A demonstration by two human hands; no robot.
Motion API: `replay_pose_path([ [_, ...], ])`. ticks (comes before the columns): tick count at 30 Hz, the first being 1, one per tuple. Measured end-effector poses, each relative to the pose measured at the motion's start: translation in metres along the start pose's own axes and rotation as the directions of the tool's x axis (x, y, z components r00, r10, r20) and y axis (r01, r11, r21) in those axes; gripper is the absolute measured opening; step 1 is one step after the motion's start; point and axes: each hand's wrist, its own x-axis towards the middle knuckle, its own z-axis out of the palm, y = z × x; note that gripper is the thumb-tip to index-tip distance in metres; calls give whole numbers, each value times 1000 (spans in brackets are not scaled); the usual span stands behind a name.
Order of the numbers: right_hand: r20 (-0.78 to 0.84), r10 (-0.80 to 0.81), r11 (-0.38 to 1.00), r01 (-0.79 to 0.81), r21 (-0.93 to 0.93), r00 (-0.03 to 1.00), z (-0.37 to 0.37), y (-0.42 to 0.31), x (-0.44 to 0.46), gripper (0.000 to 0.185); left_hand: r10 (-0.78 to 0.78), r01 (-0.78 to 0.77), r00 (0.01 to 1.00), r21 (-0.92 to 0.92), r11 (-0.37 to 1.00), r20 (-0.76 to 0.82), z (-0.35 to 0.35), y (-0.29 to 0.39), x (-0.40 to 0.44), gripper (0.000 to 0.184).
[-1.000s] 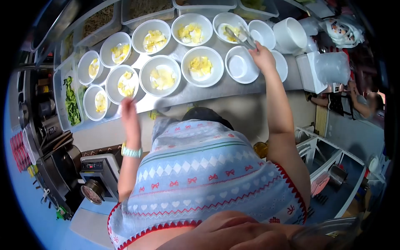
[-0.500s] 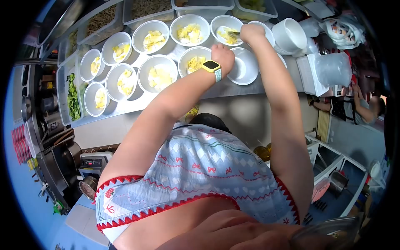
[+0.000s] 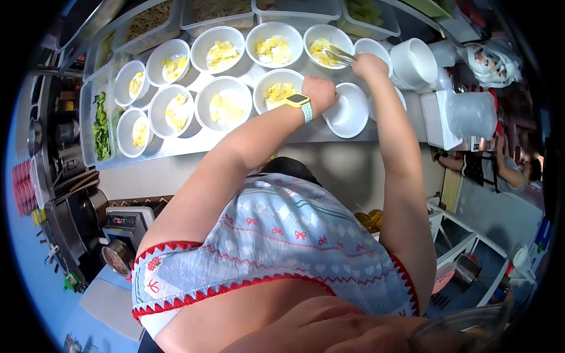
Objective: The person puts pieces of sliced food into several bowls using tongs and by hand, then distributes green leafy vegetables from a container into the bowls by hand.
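My right hand [image 3: 371,67] is closed around metal tongs [image 3: 340,56], whose tips reach into a white bowl [image 3: 327,36] holding yellow pieces [image 3: 321,52]. At the rim of a white plastic bowl [image 3: 347,112] with nothing in it, my left hand [image 3: 321,95] has its fingers curled on the edge; a watch [image 3: 297,100] is on that wrist. The bowl tilts slightly near the counter's front edge. Just left of this hand stands another bowl with yellow pieces [image 3: 278,92], partly covered by the hand and wrist.
Several more bowls with yellow pieces [image 3: 222,110] stand in two rows on the metal counter [image 3: 306,133]. Clear food tubs [image 3: 218,15] line the back, and one with leafy greens [image 3: 101,126] stands at the left. Stacked white bowls [image 3: 414,62] are at right. Another person [image 3: 509,170] is farther right.
The bowl at my left hand has shifted toward me and tilted. The tongs in my right hand show more of their length over the back bowl. The whole view has shifted slightly.
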Motion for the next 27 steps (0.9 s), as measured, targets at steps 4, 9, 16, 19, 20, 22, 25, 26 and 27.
replay_pose_path([
  [4,-244,-132,830,242,503,961,33,43,0,58,-70,50,997,-401,915,-36,-15,-16,-31,33],
  [9,-26,-163,-122,6,993,986,46,64,-78,42,-26,222,974,-913,341,227,-60,-80,-133,17],
  [16,-68,-415,-532,-182,827,907,88,9,-133,52,-312,-2,940,-909,-416,141,-130,-200,-324,19],
  [19,-198,-570,-536,-179,825,797,66,-82,-184,58,-413,-272,907,-860,-431,-79,-173,-239,-416,42],
  [20,-242,-618,-504,-141,852,748,61,-105,-199,61,-415,-277,906,-859,-430,-84,-173,-242,-439,42],
  [22,-241,-609,-429,-58,901,756,78,-134,-200,64,-549,-461,811,-798,-389,-201,-163,-227,-459,60],
  [25,-201,-612,-263,43,964,765,28,-316,-204,58,-623,-514,753,-781,-355,-212,-183,-344,-532,65],
  [26,-176,-606,-192,73,979,776,-1,-399,-211,58,-685,-561,694,-764,-318,-224,-207,-398,-562,65],
  [27,-167,-553,-39,175,984,816,-24,-463,-217,58,-712,-583,657,-766,-269,-250,-219,-437,-584,66],
])
